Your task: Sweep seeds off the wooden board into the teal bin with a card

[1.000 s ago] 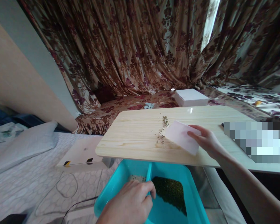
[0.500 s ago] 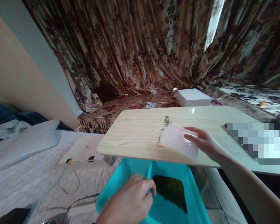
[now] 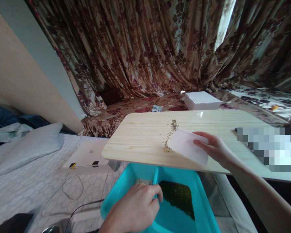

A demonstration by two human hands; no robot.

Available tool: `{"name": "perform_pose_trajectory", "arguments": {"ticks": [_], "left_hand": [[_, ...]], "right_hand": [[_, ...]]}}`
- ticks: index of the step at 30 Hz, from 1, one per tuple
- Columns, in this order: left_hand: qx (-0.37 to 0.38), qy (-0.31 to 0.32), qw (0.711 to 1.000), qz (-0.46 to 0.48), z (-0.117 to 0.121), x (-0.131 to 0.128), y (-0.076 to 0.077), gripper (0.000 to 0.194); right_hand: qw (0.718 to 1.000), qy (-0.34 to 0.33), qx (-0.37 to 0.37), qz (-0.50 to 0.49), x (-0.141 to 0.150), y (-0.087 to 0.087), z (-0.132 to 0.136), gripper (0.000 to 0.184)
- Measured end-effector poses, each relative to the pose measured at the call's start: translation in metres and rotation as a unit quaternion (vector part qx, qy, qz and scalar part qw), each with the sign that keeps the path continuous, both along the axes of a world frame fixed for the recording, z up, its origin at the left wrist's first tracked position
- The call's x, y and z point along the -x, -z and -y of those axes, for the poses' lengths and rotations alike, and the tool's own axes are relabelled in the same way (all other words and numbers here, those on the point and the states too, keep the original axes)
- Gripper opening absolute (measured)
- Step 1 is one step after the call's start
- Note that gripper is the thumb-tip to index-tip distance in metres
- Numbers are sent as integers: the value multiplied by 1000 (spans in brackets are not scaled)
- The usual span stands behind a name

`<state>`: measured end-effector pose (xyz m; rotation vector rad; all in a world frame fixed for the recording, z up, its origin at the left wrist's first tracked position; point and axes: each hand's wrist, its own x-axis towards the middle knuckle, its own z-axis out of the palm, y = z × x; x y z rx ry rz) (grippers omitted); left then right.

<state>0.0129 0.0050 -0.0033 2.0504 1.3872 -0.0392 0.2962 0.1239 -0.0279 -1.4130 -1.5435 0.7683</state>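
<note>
My right hand [image 3: 210, 145] pinches a white sheet of paper or thin card [image 3: 188, 146] between thumb and fingers. The sheet leans low over the wooden tabletop [image 3: 133, 136], its left edge beside a line of small greenish-brown grains [image 3: 171, 134]. Below the table's near edge is a turquoise two-part tray [image 3: 176, 171]. Over its divider [image 3: 156, 176] my left hand [image 3: 142, 204] is closed, fingers curled around it; part of the grip is hidden. Dark green grains [image 3: 178, 195] fill part of the right compartment. Pale grains [image 3: 145, 182] with dark specks show in the left one.
A pixelated device [image 3: 269, 149] rests at the table's right end. Behind the table are a white box [image 3: 202, 99] and patterned curtains [image 3: 135, 48]. To the left, a flat white box [image 3: 88, 153], a cable [image 3: 81, 208] and a pillow [image 3: 36, 145] lie on the bed.
The sheet has shifted very slightly right relative to the grains, with more grains showing along its left edge. My left hand stays at the divider.
</note>
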Motion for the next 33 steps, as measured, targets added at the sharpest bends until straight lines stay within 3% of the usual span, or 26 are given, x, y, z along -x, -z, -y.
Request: {"name": "perform_pose_trajectory", "arguments": {"ticks": [15, 33], "left_hand": [[-4, 1, 1000, 3, 0, 3, 1, 32], [-9, 9, 1000, 0, -2, 2, 2, 32]], "right_hand": [[999, -40, -2, 21, 4, -9, 5, 36], [999, -14, -16, 35, 0, -9, 2, 31]]}}
